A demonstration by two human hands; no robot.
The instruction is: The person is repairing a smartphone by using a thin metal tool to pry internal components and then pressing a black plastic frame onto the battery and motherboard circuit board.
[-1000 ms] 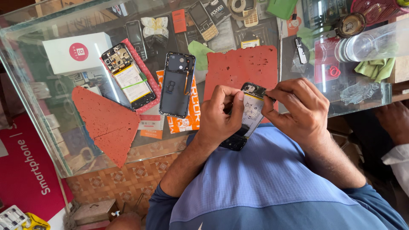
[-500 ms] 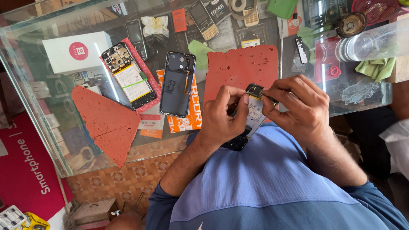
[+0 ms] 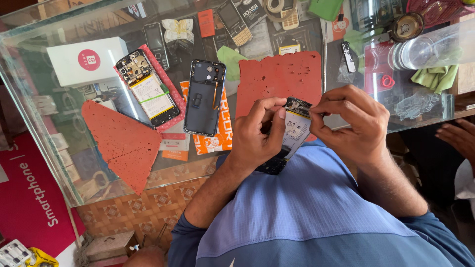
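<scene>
Held over the near edge of the glass counter (image 3: 29,94), against a blue shirt: an opened smartphone with its back off and a pale battery label showing (image 3: 295,129). Left hand (image 3: 255,136) closed round the phone's lower body, thumb laid flat on the battery, fingers curled behind. Right hand (image 3: 352,123) curled, fingertips pinched tight at the phone's top corner beside the camera end; whether anything small sits in the pinch, impossible to tell.

Judged as fine work on the upper board of the bare phone, midway through disassembly or refit. Calls for a steady left grip and a light, exact pull or press from the right fingertips, without flexing the frame.

On the counter, well apart: a dark blue phone back cover (image 3: 204,99), a rectangular red-orange pitted mat (image 3: 279,76), a second opened phone on a red pad (image 3: 147,89), a white box (image 3: 84,59). At the right edge, another person's hand (image 3: 460,137)
</scene>
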